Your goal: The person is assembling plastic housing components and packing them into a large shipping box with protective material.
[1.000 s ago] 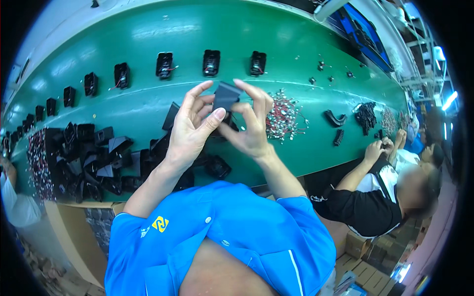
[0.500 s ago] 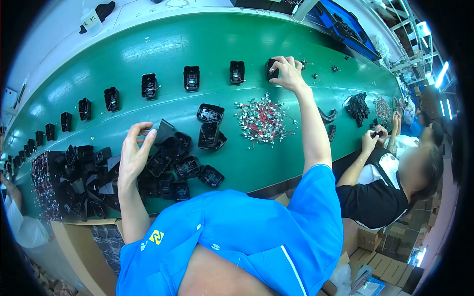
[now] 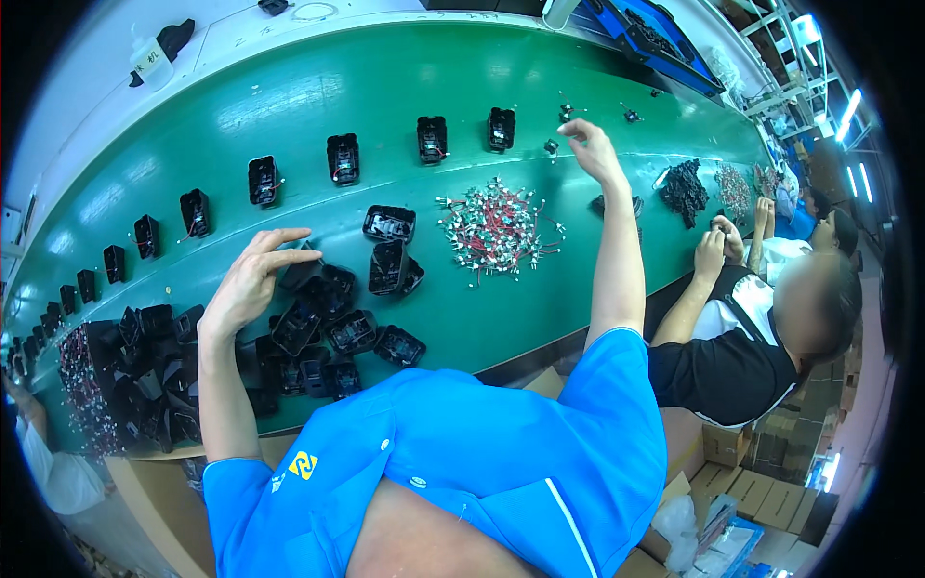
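My left hand [image 3: 246,284] hovers at the edge of a heap of black plastic housings [image 3: 323,294], its fingers stretched out and apart. Whether a fingertip touches the top housing, I cannot tell. My right hand [image 3: 595,154] is over the bench with its fingers partly spread and nothing visible in them. Just left of its fingertips lies a small dark part with wires [image 3: 551,147]. The nearest open housing [image 3: 500,129] stands farther left, at the right end of a long curved row. Between my arms lies a pile of red-and-white wired connectors [image 3: 496,226].
The green bench [image 3: 385,87] carries more small parts [image 3: 631,115] at the far right and a black heap [image 3: 684,191] near a co-worker [image 3: 737,337]. A blue tray [image 3: 655,39] is at the back right. A white bottle [image 3: 149,60] stands far left; a cardboard box [image 3: 159,511] sits below.
My right hand has let go of the housing at the row's right end and moved right, toward the small dark parts. The fingers of my left hand have straightened over the heap.
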`<state>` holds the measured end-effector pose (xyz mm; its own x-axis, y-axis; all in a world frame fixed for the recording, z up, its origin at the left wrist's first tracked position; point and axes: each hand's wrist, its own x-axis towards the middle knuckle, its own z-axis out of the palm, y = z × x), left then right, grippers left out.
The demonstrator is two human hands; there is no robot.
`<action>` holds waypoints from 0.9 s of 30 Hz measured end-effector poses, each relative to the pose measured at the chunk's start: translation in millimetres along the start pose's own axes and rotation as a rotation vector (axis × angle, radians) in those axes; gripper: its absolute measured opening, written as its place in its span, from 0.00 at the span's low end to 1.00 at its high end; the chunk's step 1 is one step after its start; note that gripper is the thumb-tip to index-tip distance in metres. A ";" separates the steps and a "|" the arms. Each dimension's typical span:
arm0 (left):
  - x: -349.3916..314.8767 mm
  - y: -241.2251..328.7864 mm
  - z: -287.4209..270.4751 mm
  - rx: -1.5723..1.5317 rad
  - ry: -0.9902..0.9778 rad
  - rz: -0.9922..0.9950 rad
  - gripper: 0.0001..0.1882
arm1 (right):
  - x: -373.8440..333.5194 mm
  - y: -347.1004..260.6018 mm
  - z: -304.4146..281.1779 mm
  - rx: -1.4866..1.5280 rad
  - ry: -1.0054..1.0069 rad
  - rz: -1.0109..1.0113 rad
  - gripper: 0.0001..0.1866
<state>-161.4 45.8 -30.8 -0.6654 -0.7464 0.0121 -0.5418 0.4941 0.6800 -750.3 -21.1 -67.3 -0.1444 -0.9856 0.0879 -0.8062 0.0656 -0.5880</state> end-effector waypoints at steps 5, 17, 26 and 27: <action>5.9 -8.5 6.7 0.136 -0.004 0.030 0.19 | 0.0 8.9 35.3 -0.032 0.019 -0.009 0.11; -5.2 0.5 -10.0 -0.736 0.393 -0.327 0.19 | 21.2 51.0 59.9 0.155 0.222 0.032 0.08; 1.5 56.6 25.2 -1.759 0.512 -0.176 0.22 | 1.7 -9.5 54.9 0.162 0.378 -0.073 0.06; 4.4 60.8 30.4 -1.765 0.537 -0.198 0.23 | -11.7 -55.6 58.1 0.281 0.399 -0.118 0.06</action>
<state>-212.8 86.1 -11.7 -0.2624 -0.9460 -0.1904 0.7497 -0.3241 0.5770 -670.5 -22.3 -82.4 -0.3137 -0.8439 0.4352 -0.6526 -0.1413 -0.7444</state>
